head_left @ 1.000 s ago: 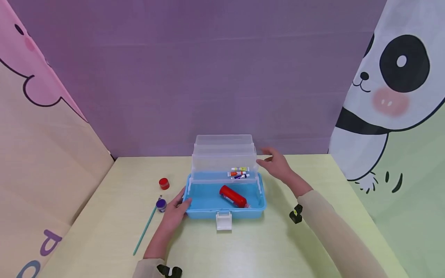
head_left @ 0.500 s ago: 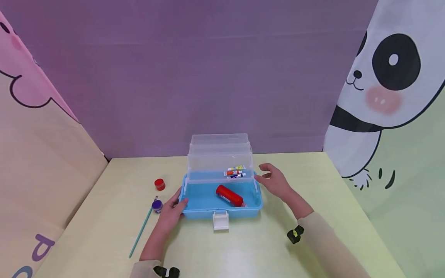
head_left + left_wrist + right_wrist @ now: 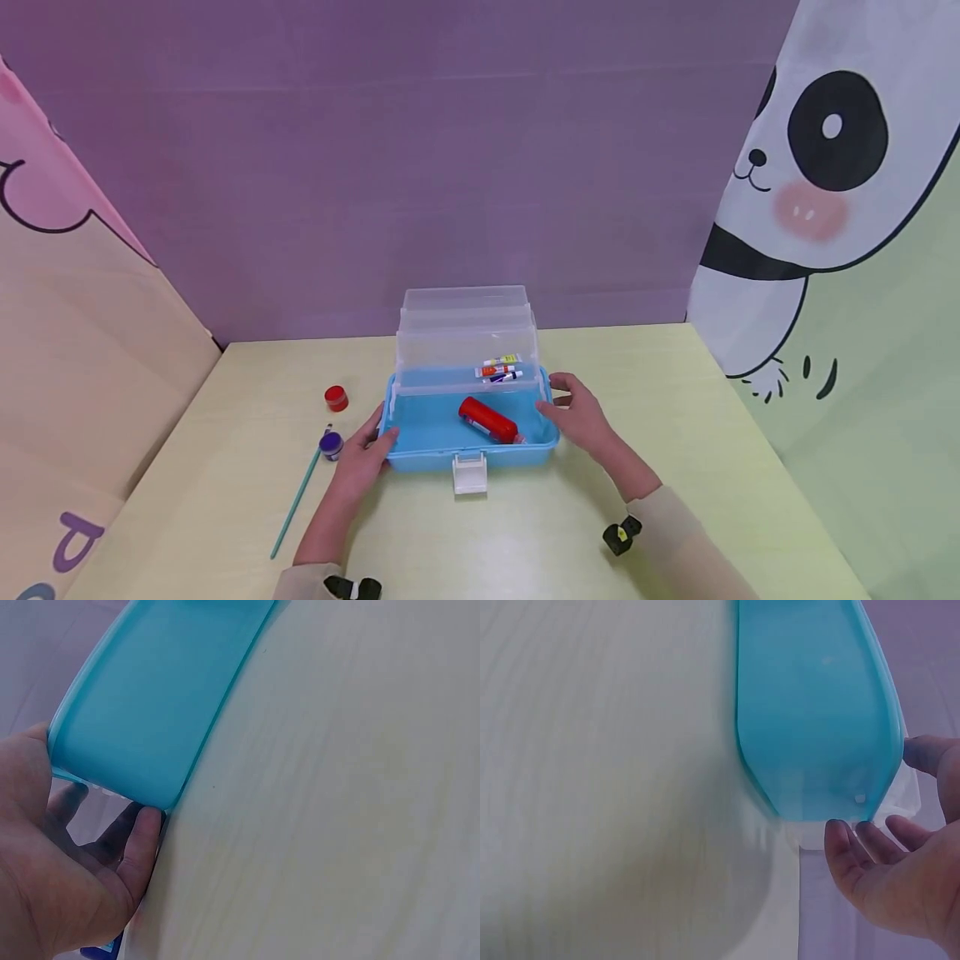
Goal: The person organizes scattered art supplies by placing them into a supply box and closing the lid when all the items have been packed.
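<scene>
A blue storage box [image 3: 423, 461] stands on the table with its clear tiered lid [image 3: 461, 317] raised and a white latch [image 3: 470, 475] hanging at the front. A red bottle [image 3: 487, 418] lies slanted in the blue base. Behind it, three small paint tubes [image 3: 495, 371] in yellow, orange and purple rest in a clear tier. My left hand [image 3: 360, 458] grips the box's left side, thumb over the rim. My right hand [image 3: 585, 421] is at the right side, fingers loosely bent. In the right wrist view its thumb [image 3: 926, 754] is right at the rim, fingertips near the box's corner.
Left of the box are a small red jar [image 3: 336, 398] and a purple-lidded jar [image 3: 331, 445]. A teal paintbrush [image 3: 295, 504] lies beside the purple jar. A purple backdrop [image 3: 337, 183] hangs behind the table [image 3: 600, 542].
My right hand has come down and forward from beside the raised lid to the right rim of the base. The left hand keeps its hold; the head view has shifted slightly.
</scene>
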`<action>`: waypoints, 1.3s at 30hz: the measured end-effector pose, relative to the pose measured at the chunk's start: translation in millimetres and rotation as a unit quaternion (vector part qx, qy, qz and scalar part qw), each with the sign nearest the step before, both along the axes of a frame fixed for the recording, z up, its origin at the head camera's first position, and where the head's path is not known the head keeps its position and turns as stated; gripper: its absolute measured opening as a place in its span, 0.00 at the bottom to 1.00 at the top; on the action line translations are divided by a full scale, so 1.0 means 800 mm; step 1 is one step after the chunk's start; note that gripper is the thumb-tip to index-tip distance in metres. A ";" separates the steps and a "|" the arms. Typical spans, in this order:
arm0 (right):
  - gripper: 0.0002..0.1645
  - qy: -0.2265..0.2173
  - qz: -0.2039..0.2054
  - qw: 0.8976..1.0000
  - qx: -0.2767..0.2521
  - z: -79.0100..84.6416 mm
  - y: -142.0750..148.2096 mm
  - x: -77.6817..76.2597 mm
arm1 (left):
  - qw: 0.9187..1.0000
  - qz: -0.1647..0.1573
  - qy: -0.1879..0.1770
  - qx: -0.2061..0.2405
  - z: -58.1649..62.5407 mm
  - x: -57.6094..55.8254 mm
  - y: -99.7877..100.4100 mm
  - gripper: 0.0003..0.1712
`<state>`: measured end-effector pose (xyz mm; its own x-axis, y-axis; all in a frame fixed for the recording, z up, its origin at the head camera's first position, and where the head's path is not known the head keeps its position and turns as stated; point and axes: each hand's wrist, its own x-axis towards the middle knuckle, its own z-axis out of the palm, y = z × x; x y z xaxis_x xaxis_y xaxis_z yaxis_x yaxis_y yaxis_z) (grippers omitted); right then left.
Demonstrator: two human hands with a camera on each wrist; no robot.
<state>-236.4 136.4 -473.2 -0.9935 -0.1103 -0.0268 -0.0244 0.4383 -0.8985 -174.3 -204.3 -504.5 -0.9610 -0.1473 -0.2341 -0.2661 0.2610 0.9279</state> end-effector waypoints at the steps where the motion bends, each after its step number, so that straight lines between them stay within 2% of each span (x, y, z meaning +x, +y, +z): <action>1: 0.37 0.002 -0.002 1.000 -0.002 0.000 -0.001 0.001 | 1.000 0.001 0.000 0.001 0.000 0.000 0.000 0.38; 13: 0.43 -0.026 -0.019 0.999 -0.009 -0.015 -0.006 0.009 | 1.000 0.004 -0.001 0.010 -0.003 0.002 -0.002 0.38; 27: 0.38 -0.021 -0.004 0.999 -0.042 -0.037 -0.009 0.008 | 1.000 0.008 -0.001 0.012 -0.001 0.002 0.000 0.38; 32: 0.39 -0.030 -0.004 0.998 -0.052 -0.043 -0.012 0.009 | 1.000 0.010 -0.003 0.008 0.004 0.003 0.001 0.37; 39: 0.38 -0.036 -0.006 0.998 -0.053 -0.044 -0.012 0.012 | 1.000 0.012 -0.001 0.004 0.006 0.004 0.003 0.37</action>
<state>-226.8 126.6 -508.0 -0.9906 -0.1049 -0.0873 0.0466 0.3411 -0.9389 -170.9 -201.9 -499.4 -0.9566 -0.1685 -0.2377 -0.2745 0.2471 0.9293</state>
